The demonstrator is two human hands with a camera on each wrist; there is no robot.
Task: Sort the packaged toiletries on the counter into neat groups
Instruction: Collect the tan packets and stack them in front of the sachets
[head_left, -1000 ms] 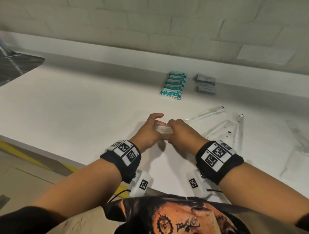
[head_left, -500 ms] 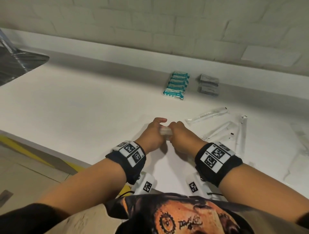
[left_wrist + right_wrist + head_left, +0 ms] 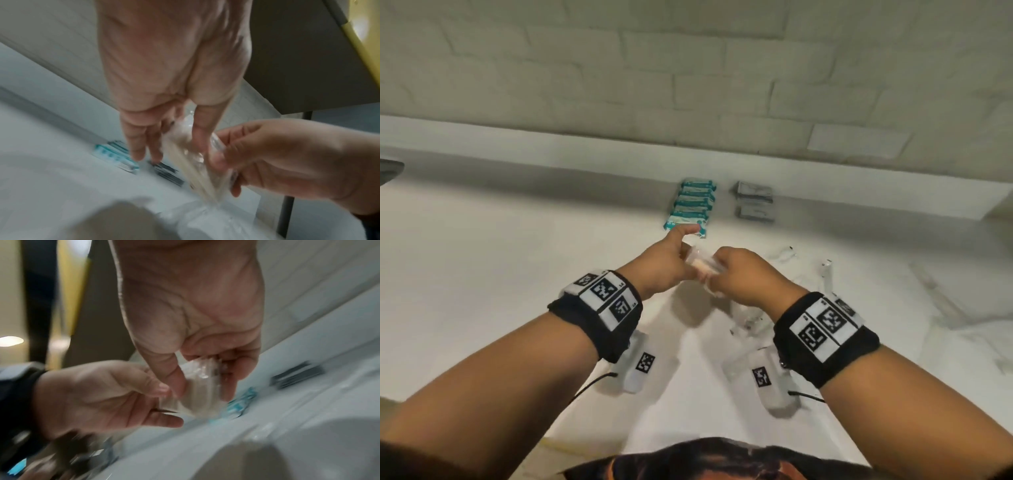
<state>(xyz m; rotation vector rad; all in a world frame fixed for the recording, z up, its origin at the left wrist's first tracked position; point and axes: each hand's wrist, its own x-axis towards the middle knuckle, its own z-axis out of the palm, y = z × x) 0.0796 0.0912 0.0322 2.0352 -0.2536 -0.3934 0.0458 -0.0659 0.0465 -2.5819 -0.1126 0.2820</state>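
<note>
Both hands hold one bundle of clear plastic packets (image 3: pixel 700 266) above the white counter (image 3: pixel 517 274). My left hand (image 3: pixel 681 253) pinches its left end between thumb and fingers, with the index finger stretched forward. My right hand (image 3: pixel 719 277) grips the right end with curled fingers. In the left wrist view the bundle (image 3: pixel 191 164) hangs between my left thumb and the right hand (image 3: pixel 277 162). In the right wrist view the bundle (image 3: pixel 197 386) sits under my right fingertips, with the left hand (image 3: pixel 102 397) beside it. A row of teal packs (image 3: pixel 692 205) and a stack of grey packs (image 3: pixel 755 202) lie by the wall.
Several clear-wrapped long items (image 3: pixel 825 277) lie scattered on the counter right of my hands. A raised ledge (image 3: pixel 551 161) and a brick wall close off the back. A dark sink edge (image 3: pixel 390 169) shows at the far left. The counter's front edge runs under my forearms.
Both hands have risen off the counter with the bundle and moved forward toward the teal packs. The left index finger has stretched out.
</note>
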